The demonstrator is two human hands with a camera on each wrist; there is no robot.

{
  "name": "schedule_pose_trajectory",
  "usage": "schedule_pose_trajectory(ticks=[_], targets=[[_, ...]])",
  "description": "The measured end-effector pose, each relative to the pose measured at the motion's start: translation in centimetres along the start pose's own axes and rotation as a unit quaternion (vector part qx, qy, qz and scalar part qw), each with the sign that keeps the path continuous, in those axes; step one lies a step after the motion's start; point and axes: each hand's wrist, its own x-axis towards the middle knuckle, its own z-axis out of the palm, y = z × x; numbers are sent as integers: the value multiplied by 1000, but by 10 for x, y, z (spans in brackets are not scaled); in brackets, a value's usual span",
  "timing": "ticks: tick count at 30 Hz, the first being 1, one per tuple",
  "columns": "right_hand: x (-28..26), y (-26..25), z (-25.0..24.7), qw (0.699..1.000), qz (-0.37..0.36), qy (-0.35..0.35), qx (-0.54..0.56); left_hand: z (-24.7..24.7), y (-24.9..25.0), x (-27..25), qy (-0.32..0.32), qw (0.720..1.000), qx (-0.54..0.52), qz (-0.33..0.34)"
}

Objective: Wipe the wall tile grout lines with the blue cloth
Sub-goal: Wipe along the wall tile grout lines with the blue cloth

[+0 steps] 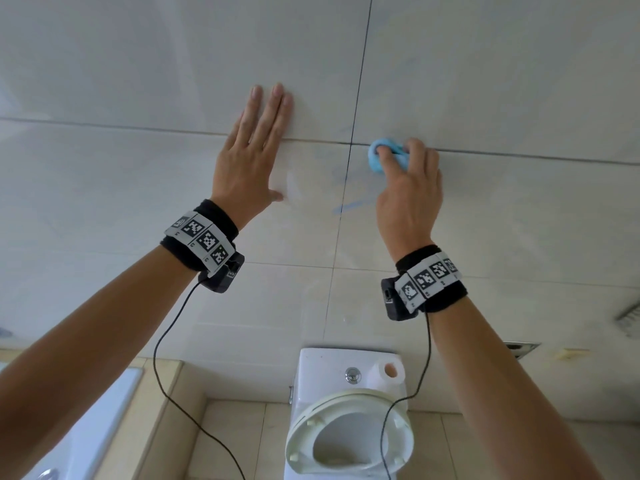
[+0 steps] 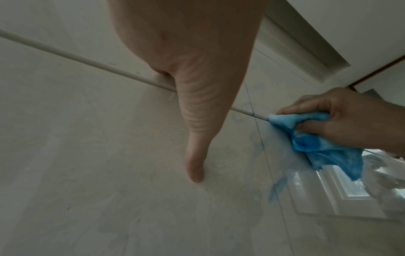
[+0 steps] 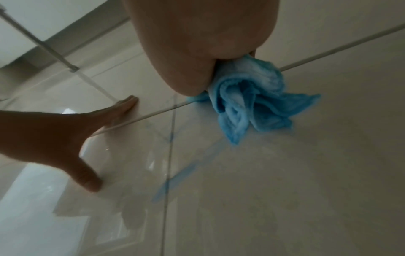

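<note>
Right hand (image 1: pixel 408 188) clutching blue cloth (image 1: pixel 379 157) on grout line (image 1: pixel 519 154), left hand (image 1: pixel 247 157) flat, toilet (image 1: pixel 346 427) below

Bunched blue cloth (image 1: pixel 378 160) against horizontal grout line (image 1: pixel 519 154)

L hand (image 1: pixel 249 157) flat on wall (image 1: pixel 138 64), fingers across horiz. grout line (image 1: pixel 104 125). R hand (image 1: pixel 410 188) w/ cloth (image 1: pixel 375 159) on same line, just right of vert. joint (image 1: pixel 360 74). Toilet (image 1: pixel 346 420) below, btwn forearms; paper roll (image 1: pixel 386 374) on tank.
</note>
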Motion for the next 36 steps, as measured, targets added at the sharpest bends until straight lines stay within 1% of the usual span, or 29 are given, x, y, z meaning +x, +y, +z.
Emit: schedule_pose_trajectory(ticks=[2, 4, 5, 6, 7, 9, 10, 11, 13, 15, 17, 20, 21, 23, 24, 25, 26, 28, 30, 32, 33, 34, 36], targets=[[-2, 15, -4, 1000, 17, 4, 6, -1, 4, -1, -1, 1000, 1, -6], [1, 14, -7, 999, 29, 12, 41, -1, 8, 0, -3, 1000, 3, -13], [5, 10, -9, 997, 26, 27, 66, -1, 10, 0, -2, 1000, 5, -15], [11, 3, -13, 994, 6, 51, 93, -1, 11, 0, -1, 1000, 7, -17], [19, -4, -16, 990, -28, 82, 115, -2, 11, -1, -1, 1000, 9, -17], [45, -20, -20, 972, -107, 156, 137, -2, 10, -1, -1, 1000, 8, -16], [61, -28, -19, 964, -129, 188, 139, -2, 9, -1, 0, 1000, 7, -15], [77, -34, -16, 959, -132, 207, 142, -2, 9, -1, 0, 1000, 8, -14], [97, -42, -5, 957, -115, 218, 153, 0, 8, -1, 0, 1000, 6, -13], [92, -44, 16, 958, -130, 213, 142, 2, 7, -1, 2, 1000, 5, -10], [61, -39, 42, 957, -181, 189, 126, 4, 5, 0, 3, 1000, 5, -6], [-2, -17, 73, 952, -267, 99, 109, 5, 3, 0, 2, 1000, 4, -3], [-14, -9, 77, 947, -296, 73, 103, 5, 2, 0, 3, 1000, 5, -1], [-15, 5, 74, 929, -358, 37, 82, 5, 2, -1, 3, 1000, 4, 2], [-7, 9, 67, 921, -382, 32, 67, 5, 3, -1, 5, 1000, 3, 2], [5, 10, 59, 918, -390, 42, 60, 5, 4, 0, 6, 1000, 2, 1], [20, 11, 51, 923, -374, 65, 68, 5, 4, 0, 4, 1000, 1, -1], [54, 8, 36, 939, -296, 138, 110, 6, 5, 0, 3, 1000, 3, -6], [77, 1, 30, 940, -234, 198, 149, 7, 6, 0, 6, 1000, 5, -9], [76, -4, 36, 937, -219, 225, 153, 9, 6, 0, 6, 1000, 2, -8], [68, -6, 42, 938, -222, 221, 150, 10, 6, 0, 7, 1000, 1, -7], [55, -6, 50, 940, -233, 201, 145, 10, 7, 0, 8, 1000, 2, -7], [18, -4, 69, 942, -277, 139, 129, 9, 7, 0, 6, 1000, 1, -6]])
